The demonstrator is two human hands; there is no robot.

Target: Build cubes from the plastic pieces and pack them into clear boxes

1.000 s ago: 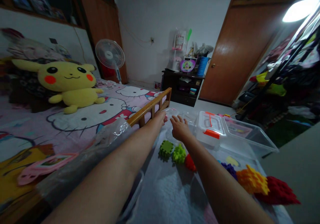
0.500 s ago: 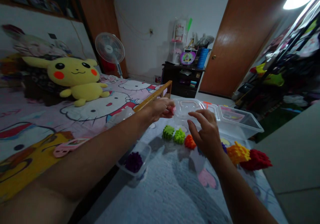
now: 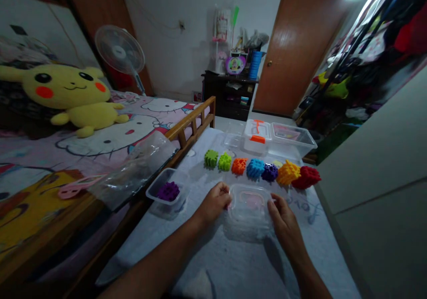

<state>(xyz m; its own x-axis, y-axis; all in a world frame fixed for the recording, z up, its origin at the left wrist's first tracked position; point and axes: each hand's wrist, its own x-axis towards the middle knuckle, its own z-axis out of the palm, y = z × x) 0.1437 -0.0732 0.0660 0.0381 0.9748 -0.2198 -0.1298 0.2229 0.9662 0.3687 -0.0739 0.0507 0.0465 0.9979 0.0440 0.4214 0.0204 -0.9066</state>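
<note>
A clear plastic container [image 3: 250,205] with a rounded rectangular top is held low over the bed's light blue cover. My left hand [image 3: 215,203] pinches its left edge, while my right hand [image 3: 283,216] grips the right edge with thumb and fingers. Beyond it stretches a row of small toothed pieces in stacks: dark green [image 3: 211,158], lime [image 3: 224,161], orange [image 3: 239,166], blue [image 3: 255,168], indigo [image 3: 269,172], yellow [image 3: 288,173] and red [image 3: 307,176]. To my left, purple toothed pieces [image 3: 168,191] lie inside an open clear tub [image 3: 151,193].
Behind the row stand a clear box with orange clips [image 3: 257,139] and a larger clear bin [image 3: 293,139]. A wooden rail [image 3: 191,123] borders the patterned bed, where a plastic bag [image 3: 133,170], a pink object [image 3: 75,187] and a yellow plush toy [image 3: 80,94] lie. A white panel [image 3: 383,174] rises at right.
Both hands have come back toward me from beyond the row and now hold the clear container between them. My right hand has closed on its edge. The view has shifted to the right.
</note>
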